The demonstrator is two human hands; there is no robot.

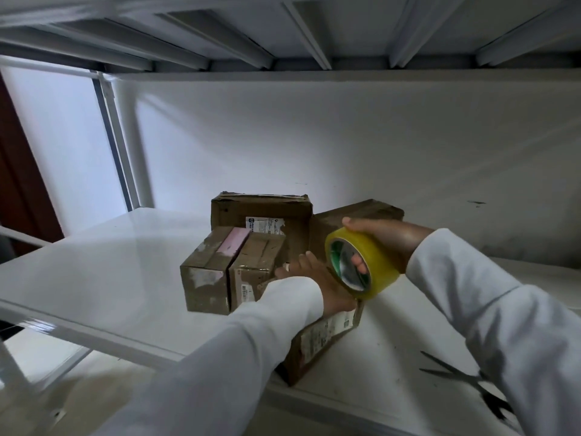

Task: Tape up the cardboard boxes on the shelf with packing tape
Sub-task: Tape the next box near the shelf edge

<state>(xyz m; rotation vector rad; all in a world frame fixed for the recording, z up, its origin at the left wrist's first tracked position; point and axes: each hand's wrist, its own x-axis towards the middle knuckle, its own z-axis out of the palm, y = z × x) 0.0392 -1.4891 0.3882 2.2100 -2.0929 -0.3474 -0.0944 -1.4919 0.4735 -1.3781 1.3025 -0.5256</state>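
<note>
My right hand (385,237) grips a roll of yellowish packing tape (361,265), fingers through its core, held above the nearest cardboard box (317,341), which lies at the shelf's front edge. My left hand (317,278) rests flat on top of that box, just left of the roll, fingers stretched forward. A small box with a pink patch (232,269) stands to the left. Behind it is a larger box (261,212), and another box (361,212) lies at the back right, partly hidden by my right hand.
Black scissors (465,382) lie on the white shelf (110,262) at the front right, partly under my right sleeve. The upper shelf's ribbed underside (283,33) hangs close overhead. A white wall stands behind; a shelf post (125,146) rises at the left.
</note>
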